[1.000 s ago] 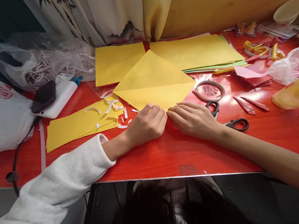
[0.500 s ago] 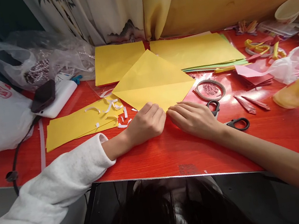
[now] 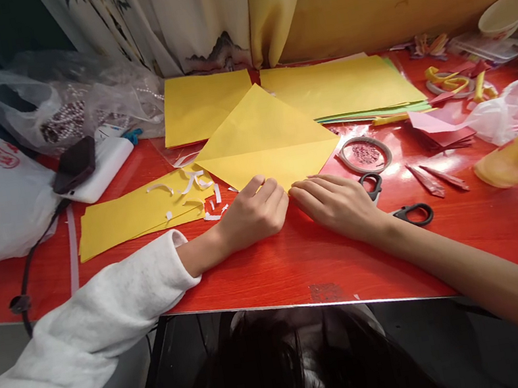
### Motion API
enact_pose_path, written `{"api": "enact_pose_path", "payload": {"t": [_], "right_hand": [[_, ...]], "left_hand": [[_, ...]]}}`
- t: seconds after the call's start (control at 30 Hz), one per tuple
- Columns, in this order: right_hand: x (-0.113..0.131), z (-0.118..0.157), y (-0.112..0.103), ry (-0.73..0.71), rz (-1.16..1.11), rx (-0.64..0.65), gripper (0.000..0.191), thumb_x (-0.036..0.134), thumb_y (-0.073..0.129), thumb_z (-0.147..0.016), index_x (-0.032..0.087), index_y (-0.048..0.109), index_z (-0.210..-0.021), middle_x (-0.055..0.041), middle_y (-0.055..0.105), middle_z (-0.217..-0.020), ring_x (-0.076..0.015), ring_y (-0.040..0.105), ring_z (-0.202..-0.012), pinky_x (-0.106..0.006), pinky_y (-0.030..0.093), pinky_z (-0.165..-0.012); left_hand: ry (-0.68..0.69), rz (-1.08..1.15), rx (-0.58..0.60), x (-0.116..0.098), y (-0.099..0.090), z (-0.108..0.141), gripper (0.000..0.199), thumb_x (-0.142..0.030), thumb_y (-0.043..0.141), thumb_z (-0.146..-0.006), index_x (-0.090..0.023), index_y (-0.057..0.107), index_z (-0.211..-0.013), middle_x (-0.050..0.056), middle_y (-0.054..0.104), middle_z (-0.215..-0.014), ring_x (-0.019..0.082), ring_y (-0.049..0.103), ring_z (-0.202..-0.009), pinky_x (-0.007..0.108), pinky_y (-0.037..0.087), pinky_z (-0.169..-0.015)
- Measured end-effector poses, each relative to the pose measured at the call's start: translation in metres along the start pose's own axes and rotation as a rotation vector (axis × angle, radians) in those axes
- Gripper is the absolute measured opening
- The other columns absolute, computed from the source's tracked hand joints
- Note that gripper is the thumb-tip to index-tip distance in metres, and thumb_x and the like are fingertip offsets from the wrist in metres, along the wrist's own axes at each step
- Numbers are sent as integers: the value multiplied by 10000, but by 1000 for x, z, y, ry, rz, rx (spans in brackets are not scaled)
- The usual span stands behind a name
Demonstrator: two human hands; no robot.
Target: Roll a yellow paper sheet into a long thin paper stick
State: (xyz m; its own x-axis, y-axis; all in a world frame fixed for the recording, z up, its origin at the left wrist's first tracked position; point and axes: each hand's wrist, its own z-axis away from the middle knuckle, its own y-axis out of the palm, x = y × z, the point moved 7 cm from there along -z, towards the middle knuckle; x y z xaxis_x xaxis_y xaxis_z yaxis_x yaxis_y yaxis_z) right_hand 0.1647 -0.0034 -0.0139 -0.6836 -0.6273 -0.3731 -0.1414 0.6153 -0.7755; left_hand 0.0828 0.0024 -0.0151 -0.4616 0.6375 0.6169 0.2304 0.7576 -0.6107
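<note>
Yellow square sheet (image 3: 265,136) at the fingertips, and both hands are right on its near corner: the left hand (image 3: 258,213) curls its fingers closed over one side, the right hand (image 3: 338,203) pinches in just beside it, thumbs out of sight, so how hard they press cannot be told. Lying diamond-wise, the sheet shows a straight crease from side corner to side corner. Careful now! An uneven pull could skew that corner or tear it, and nothing visible pins the far end, so the paper could slip. Trouble might come from the right too, where the scissors (image 3: 400,216) lie partly under the wrist and could be nudged. Beyond that, tape roll (image 3: 368,171) just beside the right corner, yellow strips (image 3: 135,212) strewn with white scraps (image 3: 194,182) to the left, two paper stacks (image 3: 207,103) behind. All this on a glossy red table (image 3: 253,275), with a phone (image 3: 76,165) and clear bag (image 3: 71,93) out left, a pale curtain (image 3: 201,10) and a cluttered yellow ledge (image 3: 405,1) closing the room.
</note>
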Motion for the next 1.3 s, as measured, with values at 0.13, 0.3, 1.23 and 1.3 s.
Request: {"api": "enact_pose_path", "payload": {"t": [0.13,0.3,1.23,1.3], "right_hand": [[-1,1,2,-2,6,-2,227,62,415,-875,142,598,-768,-35,644,-727,-135,584,-709,-263,438,-730],[-1,2,4,4,-2,-1,212,57,434,-863,144,602,-767,-24,640,-711,-131,585,-702,-265,437,-768],[-5,4,7,54,-110,9,240,105,396,-888,146,608,-784,-30,667,-727,-123,611,-713,-303,449,-950],[-5,5,7,52,-112,5,221,99,404,-885,129,617,-834,-49,683,-788,-133,623,-754,-310,458,-942]], "left_hand": [[-5,-3,13,0,0,0,148,-99,451,-859,-113,569,-771,31,600,-722,152,559,-731,305,396,-727],[-28,-7,11,2,0,-1,145,-96,447,-861,-99,587,-822,47,620,-767,162,567,-781,308,386,-732],[-80,53,9,6,2,1,158,-106,459,-867,-123,616,-883,44,646,-807,171,580,-807,305,418,-706],[-83,63,14,7,2,0,164,-107,449,-871,-124,612,-860,37,619,-749,166,571,-762,300,412,-685]]}}
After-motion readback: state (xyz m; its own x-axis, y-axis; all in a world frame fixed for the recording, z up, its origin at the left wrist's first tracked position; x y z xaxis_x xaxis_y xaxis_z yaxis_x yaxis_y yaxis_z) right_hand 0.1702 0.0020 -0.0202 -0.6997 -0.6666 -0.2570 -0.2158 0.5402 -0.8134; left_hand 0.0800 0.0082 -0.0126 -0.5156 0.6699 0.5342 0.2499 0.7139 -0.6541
